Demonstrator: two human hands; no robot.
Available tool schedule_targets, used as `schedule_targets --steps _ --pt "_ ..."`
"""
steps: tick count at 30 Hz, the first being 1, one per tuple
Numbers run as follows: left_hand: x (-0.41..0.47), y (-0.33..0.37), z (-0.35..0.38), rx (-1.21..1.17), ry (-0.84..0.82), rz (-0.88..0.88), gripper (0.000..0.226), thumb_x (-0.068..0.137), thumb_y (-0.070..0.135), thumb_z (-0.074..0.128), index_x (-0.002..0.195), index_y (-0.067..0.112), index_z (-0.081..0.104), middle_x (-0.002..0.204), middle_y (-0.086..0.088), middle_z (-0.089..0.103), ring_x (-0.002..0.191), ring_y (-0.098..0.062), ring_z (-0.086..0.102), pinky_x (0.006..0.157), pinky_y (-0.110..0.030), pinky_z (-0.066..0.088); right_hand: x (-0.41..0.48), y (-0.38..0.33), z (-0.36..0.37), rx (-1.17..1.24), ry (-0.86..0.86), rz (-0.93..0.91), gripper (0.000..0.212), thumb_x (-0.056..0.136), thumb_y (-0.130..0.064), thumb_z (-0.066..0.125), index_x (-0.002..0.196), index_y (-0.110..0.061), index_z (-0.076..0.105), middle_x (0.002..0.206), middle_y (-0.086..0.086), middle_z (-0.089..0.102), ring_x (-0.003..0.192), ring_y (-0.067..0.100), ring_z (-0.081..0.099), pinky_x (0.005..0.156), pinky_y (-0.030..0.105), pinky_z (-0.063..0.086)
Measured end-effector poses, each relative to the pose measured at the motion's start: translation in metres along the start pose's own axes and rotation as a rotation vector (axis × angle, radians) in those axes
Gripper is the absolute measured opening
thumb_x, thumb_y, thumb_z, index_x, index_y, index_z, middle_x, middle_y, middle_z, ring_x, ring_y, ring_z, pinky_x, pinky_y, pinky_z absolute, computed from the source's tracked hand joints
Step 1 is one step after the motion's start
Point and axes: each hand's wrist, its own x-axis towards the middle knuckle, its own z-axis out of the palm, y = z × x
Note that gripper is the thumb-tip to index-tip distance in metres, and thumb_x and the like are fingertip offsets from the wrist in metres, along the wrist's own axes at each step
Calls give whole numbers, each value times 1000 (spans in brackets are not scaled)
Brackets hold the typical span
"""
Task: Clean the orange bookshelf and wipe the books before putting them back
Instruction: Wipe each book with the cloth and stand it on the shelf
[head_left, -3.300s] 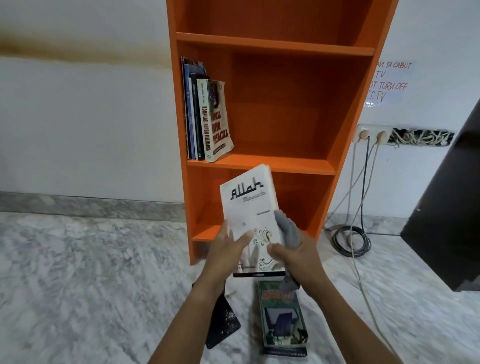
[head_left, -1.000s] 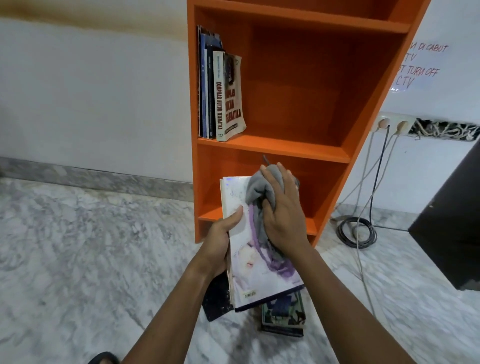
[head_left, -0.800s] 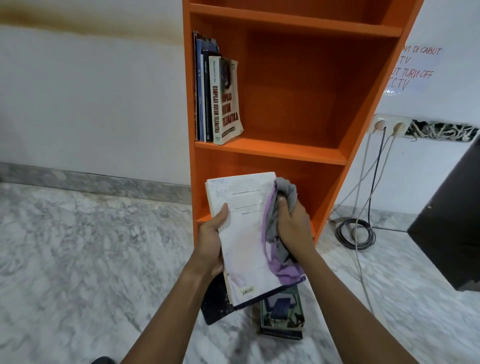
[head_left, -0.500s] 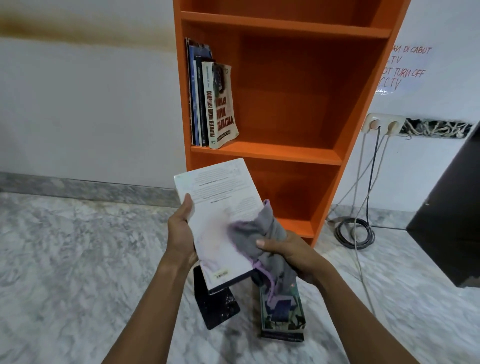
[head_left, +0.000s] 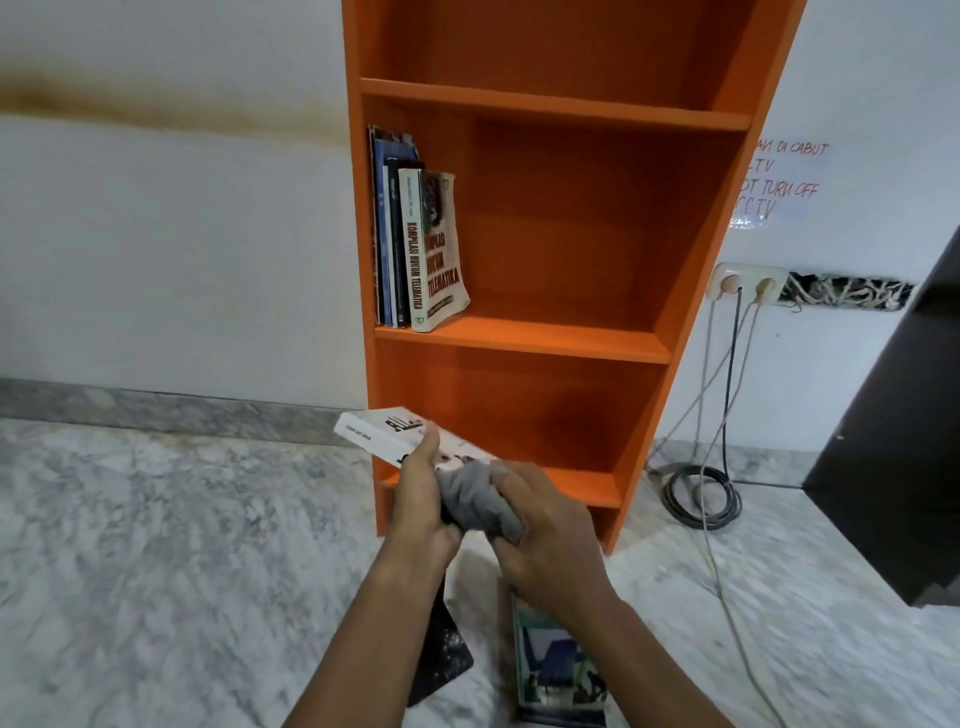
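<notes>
The orange bookshelf (head_left: 519, 338) stands against the white wall. Several books (head_left: 415, 244) stand upright at the left end of its middle shelf. My left hand (head_left: 421, 499) grips a white book (head_left: 384, 434), held nearly flat with its spine facing me, in front of the lowest shelf. My right hand (head_left: 545, 540) grips a bunched grey cloth (head_left: 475, 499) pressed against the near end of that book. On the floor below my arms lie a black book (head_left: 441, 654) and a green-covered book (head_left: 558, 670).
Grey marble floor (head_left: 156, 545) spreads to the left. Cables (head_left: 701, 493) hang from a wall socket (head_left: 748, 283) and coil on the floor right of the shelf. A dark cabinet (head_left: 898, 467) stands at the far right.
The white book has turned from back cover up to nearly flat, spine toward me. My right hand has bunched the cloth up against the book's near end.
</notes>
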Motion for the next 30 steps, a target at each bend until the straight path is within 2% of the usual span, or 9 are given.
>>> schedule_targets --steps 2,4,8,10,13,16,20,25,30 --pt "2 1 -5 -42 -44 45 57 81 49 69 118 5 65 96 -13 75 81 -26 73 64 -39 60 -2 3 -3 34 -48 -28 49 79 -25 62 128 -24 60 137 -9 57 124 11 55 96 30 53" --pt "-3 5 -3 -33 -86 101 57 87 42 66 133 8 61 124 -18 70 112 -37 68 92 -53 57 -3 10 -3 195 -95 53 50 87 -25 52 136 -33 56 149 -15 46 140 5 42 111 29 42" --pt "-23 14 11 168 -206 191 28 103 32 51 116 15 69 103 -9 78 89 -26 76 82 -44 58 7 24 3 338 -115 222 45 100 -44 38 143 -57 38 165 -16 19 152 5 19 123 35 24" --pt "-28 16 12 264 -258 196 27 104 31 47 105 19 71 97 -7 79 83 -23 77 81 -42 58 15 28 -1 360 -57 268 42 101 -42 38 139 -60 36 166 -12 17 151 3 18 122 30 22" --pt "-32 16 9 366 -272 201 31 100 37 51 116 20 72 114 -8 76 106 -30 72 101 -54 51 28 37 -17 466 25 337 46 101 -36 43 144 -49 37 165 -3 23 143 -12 24 117 14 22" --pt "-31 16 3 325 -328 184 43 96 34 51 130 12 64 124 -13 71 115 -34 68 102 -51 50 44 44 -35 616 -17 445 50 106 -27 50 155 -31 37 158 -7 39 142 8 40 117 31 34" --pt "-21 30 -1 471 -314 161 42 90 47 62 123 23 72 124 -12 72 116 -37 67 105 -57 46 65 39 -55 895 -85 523 27 103 -21 56 127 -18 66 117 2 75 108 22 72 82 26 59" --pt "-13 67 15 964 -300 165 26 90 41 71 107 22 74 94 5 79 86 -15 76 81 -35 58 90 43 -57 1026 136 579 22 103 -8 53 113 -17 71 105 6 78 96 19 75 76 25 60" --pt "8 93 20 1023 -312 274 32 90 6 72 119 16 62 112 -8 74 87 -14 76 67 -29 61 129 61 -55 950 277 554 24 103 -9 55 124 -12 67 114 11 74 105 24 73 89 37 59"
